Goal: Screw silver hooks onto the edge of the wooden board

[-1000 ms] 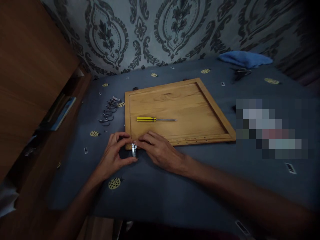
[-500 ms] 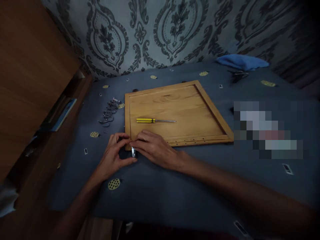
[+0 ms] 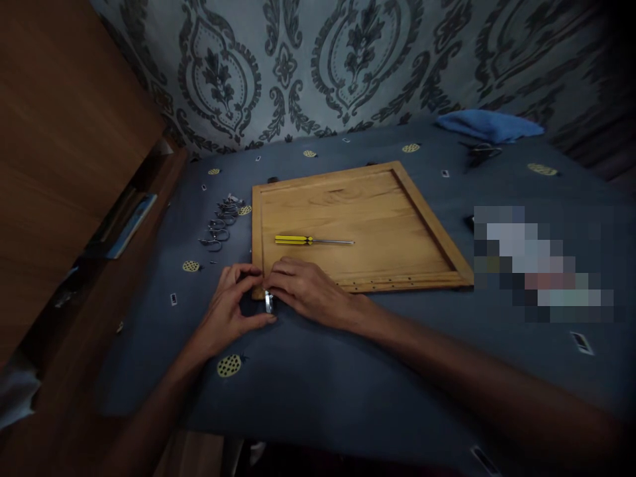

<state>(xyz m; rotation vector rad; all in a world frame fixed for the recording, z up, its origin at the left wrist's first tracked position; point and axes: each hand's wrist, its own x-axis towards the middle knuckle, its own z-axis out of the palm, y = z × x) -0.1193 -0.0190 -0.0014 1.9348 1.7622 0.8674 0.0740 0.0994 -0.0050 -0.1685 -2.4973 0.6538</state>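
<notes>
A square wooden board (image 3: 358, 212) with a raised rim lies on a dark blue patterned cloth (image 3: 318, 371). At its near left corner, both hands pinch a small silver metal fitting (image 3: 269, 303). My left hand (image 3: 231, 308) curls round it from the left, thumb under it. My right hand (image 3: 305, 290) lies over the board's corner, fingertips on the fitting. A yellow-handled screwdriver (image 3: 311, 240) rests on the board just beyond my hands.
Several metal rings or hooks (image 3: 218, 225) lie in a row left of the board. A blue cloth (image 3: 489, 124) and a dark tool (image 3: 479, 152) sit at the far right. A wooden cabinet (image 3: 64, 152) stands on the left; patterned wall behind.
Both hands stay at the board's corner. The metal fitting has turned from hanging below my fingers to sitting more tightly between them. The view shifted slightly.
</notes>
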